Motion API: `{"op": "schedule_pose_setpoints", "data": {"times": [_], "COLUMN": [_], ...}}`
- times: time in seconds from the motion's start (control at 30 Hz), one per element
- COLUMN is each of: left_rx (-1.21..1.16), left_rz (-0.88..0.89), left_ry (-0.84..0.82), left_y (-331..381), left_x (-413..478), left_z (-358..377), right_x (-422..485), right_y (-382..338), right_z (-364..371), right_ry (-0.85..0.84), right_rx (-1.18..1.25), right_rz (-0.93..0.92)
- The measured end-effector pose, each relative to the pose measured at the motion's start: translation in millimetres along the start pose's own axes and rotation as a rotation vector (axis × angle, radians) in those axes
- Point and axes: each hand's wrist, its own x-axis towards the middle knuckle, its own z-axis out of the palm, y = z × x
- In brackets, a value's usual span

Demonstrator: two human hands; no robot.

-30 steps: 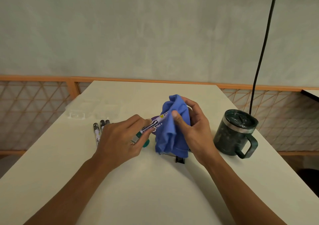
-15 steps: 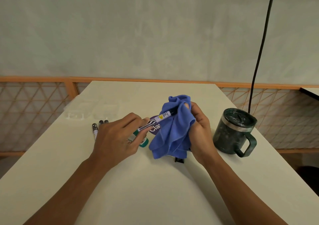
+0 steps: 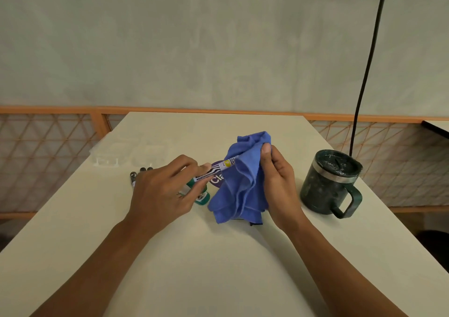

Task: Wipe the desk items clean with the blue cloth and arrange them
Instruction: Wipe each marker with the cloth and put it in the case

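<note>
On the desk [image 3: 218,268]: everything sits toward the far half.
Left hand [image 3: 160,192]: fingers closed on a marker [image 3: 213,172], held tilted above the desk.
Right hand [image 3: 279,183]: pinched shut on the blue cloth [image 3: 240,183], bunched over the marker's far end.
Mug [image 3: 328,183]: dark green, lidded, upright, right of the cloth.
Other markers [image 3: 136,174]: lying beyond the left hand.

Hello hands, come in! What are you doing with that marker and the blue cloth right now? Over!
Left hand grips marker. Right hand pinches blue cloth around its tip. Green mug stands apart, nothing blocking.
</note>
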Motion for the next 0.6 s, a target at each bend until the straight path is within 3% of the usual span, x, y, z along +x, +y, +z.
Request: {"op": "schedule_pose_setpoints", "data": {"times": [0.2,0.6], "left_rx": [0.005,-0.802], "left_rz": [0.022,-0.648], "left_ry": [0.022,-0.218], "left_y": [-10,15], "left_x": [-5,5], "left_z": [3,2], "right_x": [2,6], "right_y": [1,-2], "right_z": [3,-4], "right_ry": [-0.010,0.043], "right_rx": [-0.126,-0.131], "right_rz": [-0.052,-0.118]}}
